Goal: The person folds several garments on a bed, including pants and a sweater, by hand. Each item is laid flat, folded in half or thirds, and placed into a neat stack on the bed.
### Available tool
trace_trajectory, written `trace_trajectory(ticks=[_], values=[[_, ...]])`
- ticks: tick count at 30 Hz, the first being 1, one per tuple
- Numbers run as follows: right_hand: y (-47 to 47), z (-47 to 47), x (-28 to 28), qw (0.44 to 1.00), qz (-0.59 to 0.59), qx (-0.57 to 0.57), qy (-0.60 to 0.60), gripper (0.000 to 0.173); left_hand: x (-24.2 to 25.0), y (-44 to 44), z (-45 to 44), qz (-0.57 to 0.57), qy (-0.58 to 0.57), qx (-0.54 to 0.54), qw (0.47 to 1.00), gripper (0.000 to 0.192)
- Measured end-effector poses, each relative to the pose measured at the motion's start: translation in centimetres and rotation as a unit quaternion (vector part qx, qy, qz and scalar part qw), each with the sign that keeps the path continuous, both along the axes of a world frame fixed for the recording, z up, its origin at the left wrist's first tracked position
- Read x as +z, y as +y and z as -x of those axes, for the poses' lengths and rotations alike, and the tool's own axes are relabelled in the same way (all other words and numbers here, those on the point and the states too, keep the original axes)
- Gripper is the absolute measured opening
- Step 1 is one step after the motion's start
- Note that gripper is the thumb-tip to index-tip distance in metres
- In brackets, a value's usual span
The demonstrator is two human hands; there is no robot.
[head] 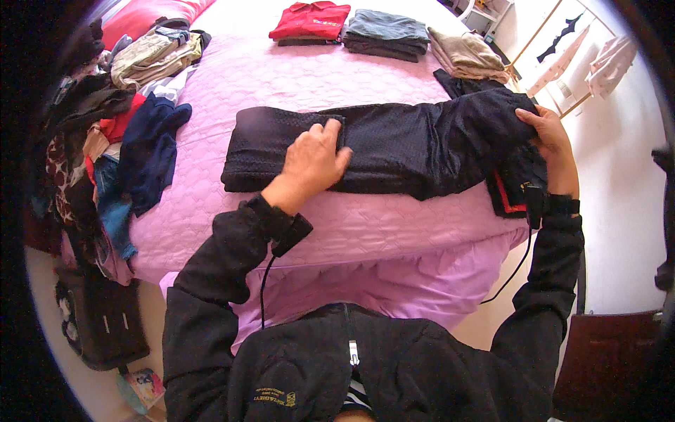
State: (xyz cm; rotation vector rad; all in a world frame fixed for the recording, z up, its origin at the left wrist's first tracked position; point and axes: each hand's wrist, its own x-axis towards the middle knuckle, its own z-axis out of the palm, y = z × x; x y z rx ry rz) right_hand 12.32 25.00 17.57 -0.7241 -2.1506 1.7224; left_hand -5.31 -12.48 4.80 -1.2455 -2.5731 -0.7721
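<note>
A black patterned garment [390,142], perhaps trousers, lies lengthwise across the pink quilted bedspread [337,221]. Its left end is folded over onto itself. My left hand [316,155] rests on that fold near its edge, fingers spread and slightly blurred. At the far end, my right hand [551,137] grips the garment with the thumb on top; the other fingers are mostly hidden behind the cloth. Beneath that end, a dark garment with red trim [509,195] shows at the bed's right edge.
Along the far side sit a red folded shirt [311,21], grey folded clothes [387,31] and beige folded clothes [466,53]. Loose clothes [116,142] heap up on the left. A drying rack [575,100] stands beyond the right edge. On the floor at left is a black suitcase [105,322].
</note>
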Motion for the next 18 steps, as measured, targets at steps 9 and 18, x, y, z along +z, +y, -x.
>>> trace_trajectory(ticks=[9,18], values=[[-0.1,-0.8,0.2,1.0,-0.01,-0.005,0.006,0.029,-1.6,-1.4,1.5,0.128,0.126,0.019,0.984,0.018],[0.6,-0.5,0.0,0.999,-0.011,-0.037,-0.025,0.027,-0.7,-4.5,3.7,0.048,0.032,-0.008,0.998,0.036]])
